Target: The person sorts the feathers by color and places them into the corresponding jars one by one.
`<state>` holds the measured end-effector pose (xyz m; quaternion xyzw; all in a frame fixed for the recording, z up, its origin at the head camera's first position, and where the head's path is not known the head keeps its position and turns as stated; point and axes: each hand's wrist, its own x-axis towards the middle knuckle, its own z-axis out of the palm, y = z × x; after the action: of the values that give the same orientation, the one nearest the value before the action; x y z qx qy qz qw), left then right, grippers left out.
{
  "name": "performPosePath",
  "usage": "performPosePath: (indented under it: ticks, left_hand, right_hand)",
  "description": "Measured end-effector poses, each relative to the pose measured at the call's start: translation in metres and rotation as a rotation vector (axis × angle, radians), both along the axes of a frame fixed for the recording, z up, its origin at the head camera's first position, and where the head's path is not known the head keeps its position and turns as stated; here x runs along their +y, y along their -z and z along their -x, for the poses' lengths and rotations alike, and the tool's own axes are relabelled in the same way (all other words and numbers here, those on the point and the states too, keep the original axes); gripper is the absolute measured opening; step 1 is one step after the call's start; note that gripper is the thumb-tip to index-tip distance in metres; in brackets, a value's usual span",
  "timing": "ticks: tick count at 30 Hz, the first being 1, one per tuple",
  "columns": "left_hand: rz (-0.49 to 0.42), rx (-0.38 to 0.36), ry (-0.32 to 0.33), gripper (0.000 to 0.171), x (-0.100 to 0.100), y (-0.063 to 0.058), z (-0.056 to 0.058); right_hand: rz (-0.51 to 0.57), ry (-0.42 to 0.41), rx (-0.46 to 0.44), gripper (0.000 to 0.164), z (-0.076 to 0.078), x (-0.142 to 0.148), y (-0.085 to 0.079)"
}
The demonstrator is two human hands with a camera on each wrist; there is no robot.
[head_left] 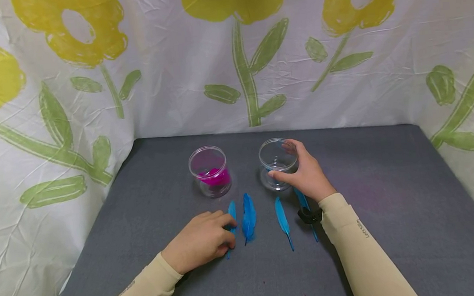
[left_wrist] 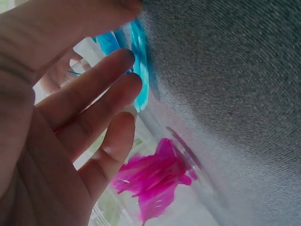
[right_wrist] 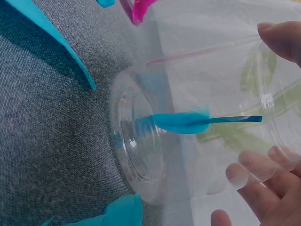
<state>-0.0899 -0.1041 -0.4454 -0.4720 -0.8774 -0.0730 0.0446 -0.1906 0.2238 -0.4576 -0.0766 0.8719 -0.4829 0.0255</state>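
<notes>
My right hand [head_left: 305, 172] grips a clear plastic cup [head_left: 278, 160] near its rim, thumb in front and fingers round the far side. A blue feather [right_wrist: 183, 122] stands inside that cup, quill up. My left hand [head_left: 203, 239] is low over the table at the leftmost loose blue feather [head_left: 232, 209]. In the left wrist view its fingers are loosely bent, their tips right at the feather, with a gap to the thumb. Several blue feathers lie on the table, including one [head_left: 249, 216] in the middle and one [head_left: 282, 217] in front of the gripped cup.
A second clear cup [head_left: 207, 162], holding magenta feathers [head_left: 216, 176], stands left of the gripped one. Another blue feather [head_left: 301, 199] lies partly under my right wrist. The grey tabletop [head_left: 259, 293] ends at a white cloth [head_left: 172, 102] printed with yellow flowers.
</notes>
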Motion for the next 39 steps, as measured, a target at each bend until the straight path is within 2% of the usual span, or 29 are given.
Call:
performPosePath:
  ticks: [4, 10, 14, 24, 34, 39]
  left_hand:
    - [0.032, 0.091, -0.002, 0.024, 0.004, 0.000, -0.003]
    - [0.160, 0.277, 0.017, 0.023, 0.011, -0.002, -0.005]
    - [0.197, 0.324, 0.032, 0.020, 0.013, -0.004, -0.005]
    - [0.222, 0.373, 0.055, 0.024, 0.012, -0.001, -0.008]
    - [0.242, 0.308, 0.058, 0.019, 0.009, 0.002, -0.007]
    - [0.214, 0.321, 0.035, 0.022, 0.010, 0.006, -0.007]
  right_hand:
    - [0.004, -0.001, -0.001, 0.113, 0.000, 0.000, -0.001]
    - [0.007, 0.000, -0.001, 0.112, 0.000, 0.000, 0.000]
    - [0.010, 0.007, 0.008, 0.112, 0.000, 0.001, 0.000]
    - [0.019, 0.002, 0.013, 0.112, -0.002, 0.002, 0.001]
    - [0.006, -0.004, 0.010, 0.112, 0.000, 0.002, 0.001]
    - [0.006, -0.007, 0.007, 0.113, -0.001, 0.001, 0.001]
